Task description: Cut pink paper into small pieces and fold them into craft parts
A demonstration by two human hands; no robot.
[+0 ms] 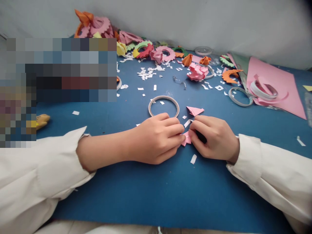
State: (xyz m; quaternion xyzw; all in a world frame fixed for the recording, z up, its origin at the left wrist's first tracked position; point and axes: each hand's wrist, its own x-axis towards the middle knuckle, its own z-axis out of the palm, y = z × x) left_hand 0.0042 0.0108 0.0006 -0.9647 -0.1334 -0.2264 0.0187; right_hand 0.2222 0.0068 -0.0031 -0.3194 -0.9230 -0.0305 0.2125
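Observation:
A small piece of folded pink paper [187, 138] lies low over the blue table between my two hands. My left hand [159, 139] is closed on its left side, fingertips pressed together. My right hand [216, 138] makes a pinch at the paper's right edge, thumb and forefinger curled; what is right between those tips is partly hidden. A narrow white strip [187, 123] touches or lies beside the right fingertips. Just beyond them sits a folded pink triangle [195, 110]. Behind my left hand a roll of tape [177, 105] lies flat, its near side covered by the fingers.
White scraps [146, 74] are scattered over the blue table [156, 191]. Folded coloured paper rings [167, 53] line the back. Rightward lie another tape roll [240, 103], an orange folded piece [230, 76] and pink sheets [278, 78]. The upper left is blurred out.

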